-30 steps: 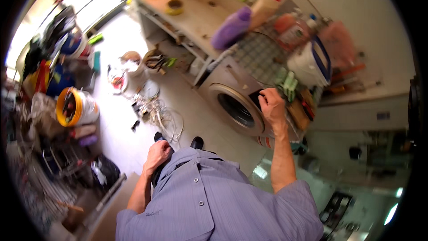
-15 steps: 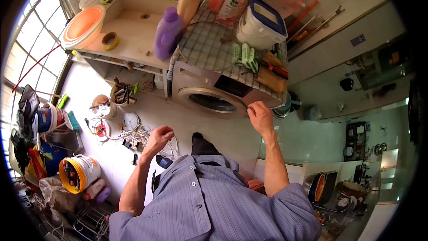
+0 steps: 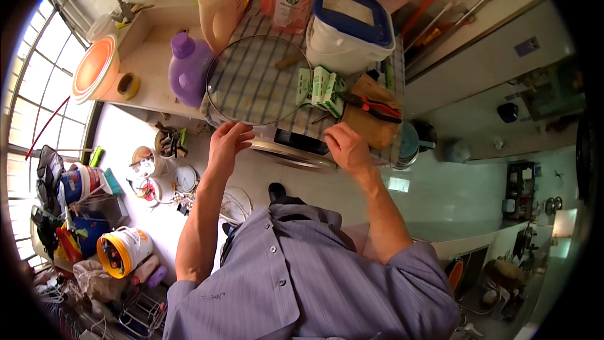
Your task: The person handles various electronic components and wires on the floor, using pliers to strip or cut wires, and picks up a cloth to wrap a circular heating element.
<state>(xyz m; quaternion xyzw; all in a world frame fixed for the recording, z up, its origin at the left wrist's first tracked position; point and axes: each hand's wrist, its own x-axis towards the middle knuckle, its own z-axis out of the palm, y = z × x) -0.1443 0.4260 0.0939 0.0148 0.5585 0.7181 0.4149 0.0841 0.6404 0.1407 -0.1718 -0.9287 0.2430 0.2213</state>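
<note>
A thin-rimmed clear disc (image 3: 245,82) lies on the checked cloth covering the washing machine (image 3: 292,149). My left hand (image 3: 229,145) has its fingertips at the disc's near rim, fingers bent and apart; I cannot tell whether they touch it. My right hand (image 3: 346,148), fingers curled with nothing visible in them, is by the machine's front top edge. Green-and-white packets (image 3: 324,94), red-handled pliers (image 3: 377,108) and a brown pad (image 3: 371,129) lie just beyond it.
Detergent bottles (image 3: 189,72), soap bottles (image 3: 290,0) and a blue-lidded bucket (image 3: 349,44) crowd the top. A sink counter (image 3: 157,63) with a basin (image 3: 91,69) is left. Buckets (image 3: 138,252) and tangled cables (image 3: 234,204) sit on the floor. Long tools (image 3: 428,12) lean behind.
My view has turned toward the machine's top, which is now nearer. My left hand has risen from low over the floor to the disc's rim; my right hand has moved left along the front.
</note>
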